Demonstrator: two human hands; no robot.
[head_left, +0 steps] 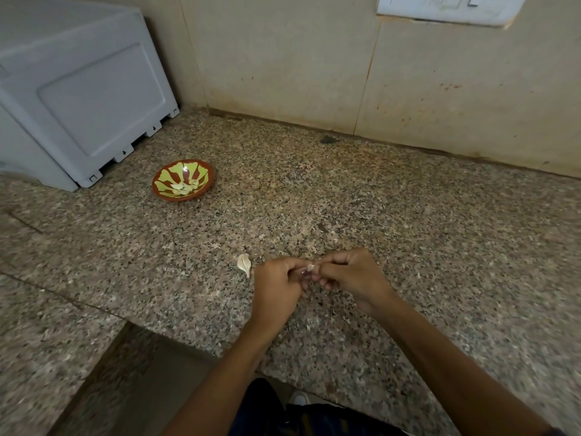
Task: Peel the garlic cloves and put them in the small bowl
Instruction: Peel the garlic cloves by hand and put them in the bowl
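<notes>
A small garlic clove (310, 267) is pinched between my left hand (276, 283) and my right hand (349, 276), which meet fingertip to fingertip just above the granite counter (314, 190). Most of the clove is hidden by the fingers. Another piece of garlic (244, 263), pale and whitish, lies on the counter just left of my left hand. The small brown bowl with a green pattern (201, 171) stands farther back on the left and holds several peeled cloves (184, 187).
A grey plastic appliance (78, 99) stands at the back left beside the bowl. A tiled wall (345, 67) runs along the back with a white switch plate (446, 7). The counter's front edge drops off at lower left (132, 366).
</notes>
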